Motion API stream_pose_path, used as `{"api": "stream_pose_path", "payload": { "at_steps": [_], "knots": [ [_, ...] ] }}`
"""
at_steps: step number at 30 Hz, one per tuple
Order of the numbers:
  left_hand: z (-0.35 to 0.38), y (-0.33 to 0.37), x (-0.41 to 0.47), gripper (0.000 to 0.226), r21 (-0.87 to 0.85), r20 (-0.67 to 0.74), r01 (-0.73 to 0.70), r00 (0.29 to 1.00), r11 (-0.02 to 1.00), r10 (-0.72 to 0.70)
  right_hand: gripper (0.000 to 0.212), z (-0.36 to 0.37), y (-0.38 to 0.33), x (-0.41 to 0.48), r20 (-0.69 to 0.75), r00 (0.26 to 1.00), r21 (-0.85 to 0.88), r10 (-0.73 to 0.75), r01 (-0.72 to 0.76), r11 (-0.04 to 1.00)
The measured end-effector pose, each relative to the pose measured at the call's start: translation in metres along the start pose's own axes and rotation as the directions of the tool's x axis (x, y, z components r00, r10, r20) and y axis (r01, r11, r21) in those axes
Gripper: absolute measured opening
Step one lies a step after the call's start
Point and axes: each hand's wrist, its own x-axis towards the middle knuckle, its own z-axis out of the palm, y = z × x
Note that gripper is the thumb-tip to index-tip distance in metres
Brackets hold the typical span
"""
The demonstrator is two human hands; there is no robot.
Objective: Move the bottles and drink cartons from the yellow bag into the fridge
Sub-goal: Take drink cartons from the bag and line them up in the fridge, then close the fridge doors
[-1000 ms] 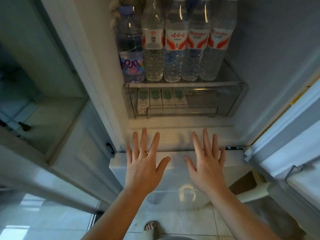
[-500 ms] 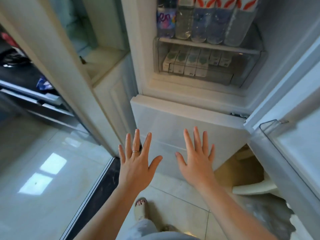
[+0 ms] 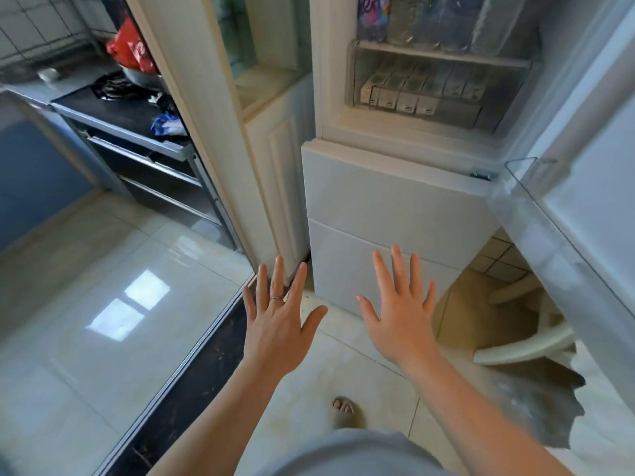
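The tall white fridge (image 3: 395, 207) fills the view from 12 to 2 o'clock with its upper compartment open, and its white door (image 3: 591, 201) swings out at 3 o'clock. The yellow bag is nowhere in view, so the step in hand is probably fetching a load from it. To do that well, have the door wide open, carry one item upright in each hand, and aim for free room.

At 12 o'clock, a pale shelf (image 3: 443, 56) carries clear plastic water bottles (image 3: 429, 18) packed side by side. Just beneath it, a clear plastic drawer (image 3: 354, 80) holds small green-and-white drink cartons (image 3: 405, 97) standing in rows. Its front right corner looks unfilled.

Toward 6 o'clock, the left hand (image 3: 275, 324) and right hand (image 3: 398, 321) hover flat with fingers spread, apart from each other and holding nothing. A thin silver ring (image 3: 276, 297) sits on the left.
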Motion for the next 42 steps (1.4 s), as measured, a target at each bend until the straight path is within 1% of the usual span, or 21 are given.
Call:
{"api": "stream_pose_path", "payload": {
  "at_steps": [4, 7, 11, 14, 18, 23, 28, 31, 33, 35, 37, 39, 42],
  "knots": [
    [0.011, 0.004, -0.066, 0.079, 0.018, 0.03, -0.011, 0.999, 1.0, 0.011, 0.07, 0.006, 0.006, -0.072, 0.038, 0.999, -0.034, 0.032, -0.031, 0.999],
    [0.022, 0.009, -0.1, 0.078, 0.004, 0.035, -0.006, 0.999, 1.0, 0.006, 0.07, 0.009, 0.014, -0.113, 0.063, 0.996, -0.029, 0.057, -0.055, 0.998],
    [0.038, 0.035, -0.154, 0.075, -0.018, 0.077, -0.037, 0.996, 0.999, 0.039, 0.072, 0.0, 0.038, -0.175, 0.084, 0.989, -0.045, 0.121, -0.118, 0.992],
    [0.048, 0.059, -0.179, 0.075, -0.014, 0.094, -0.064, 0.993, 0.998, 0.065, 0.071, -0.011, 0.061, -0.212, 0.075, 0.983, -0.034, 0.165, -0.163, 0.986],
    [0.059, 0.104, -0.201, 0.076, -0.03, 0.111, -0.135, 0.984, 0.99, 0.137, 0.071, -0.028, 0.101, -0.251, 0.043, 0.978, -0.011, 0.206, -0.205, 0.979],
    [0.077, 0.176, -0.215, 0.076, -0.081, 0.114, -0.195, 0.972, 0.978, 0.203, 0.07, -0.057, 0.166, -0.292, -0.02, 0.97, 0.004, 0.241, -0.241, 0.971],
    [0.088, 0.258, -0.222, 0.076, -0.145, 0.083, -0.266, 0.956, 0.953, 0.28, 0.071, -0.1, 0.23, -0.321, -0.073, 0.972, 0.062, 0.224, -0.22, 0.974],
    [0.09, 0.3, -0.223, 0.078, -0.234, 0.049, -0.274, 0.955, 0.933, 0.293, 0.07, -0.124, 0.262, -0.329, -0.113, 0.976, 0.111, 0.188, -0.176, 0.978],
    [0.089, 0.325, -0.222, 0.074, -0.351, 0.023, -0.279, 0.952, 0.894, 0.306, 0.069, -0.138, 0.279, -0.328, -0.16, 0.975, 0.182, 0.154, -0.124, 0.975],
    [0.086, 0.348, -0.219, 0.066, -0.482, 0.009, -0.269, 0.95, 0.834, 0.312, 0.068, -0.151, 0.293, -0.323, -0.21, 0.969, 0.28, 0.128, -0.066, 0.958],
    [0.078, 0.37, -0.218, 0.064, -0.594, 0.009, -0.235, 0.954, 0.769, 0.298, 0.07, -0.164, 0.302, -0.315, -0.24, 0.965, 0.399, 0.107, -0.002, 0.917],
    [0.071, 0.388, -0.217, 0.064, -0.672, -0.011, -0.207, 0.963, 0.711, 0.27, 0.072, -0.173, 0.309, -0.306, -0.246, 0.966, 0.483, 0.081, 0.05, 0.874],
    [0.067, 0.403, -0.216, 0.068, -0.744, -0.029, -0.156, 0.979, 0.65, 0.201, 0.074, -0.182, 0.313, -0.292, -0.197, 0.979, 0.579, 0.044, 0.08, 0.811]
  ]
}}
